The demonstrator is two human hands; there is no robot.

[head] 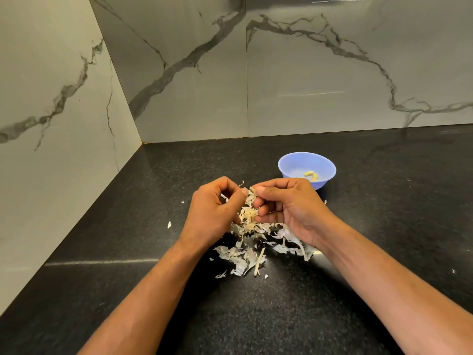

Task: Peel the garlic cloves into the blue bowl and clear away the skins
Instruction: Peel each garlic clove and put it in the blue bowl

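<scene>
My left hand (215, 208) and my right hand (284, 208) meet above the black counter, both with curled fingers around a piece of garlic (249, 211) with papery skin hanging from it. My right thumb and forefinger pinch a strip of skin at its top. Below the hands lies a loose pile of garlic skins (256, 249). The blue bowl (291, 163) stands just behind my right hand, with peeled garlic cloves (311, 175) at its bottom.
The black speckled counter (358, 252) runs into a corner of grey marble walls (307, 73) at the back and left. Small skin flakes (169, 224) are scattered to the left of the hands and one at the far right.
</scene>
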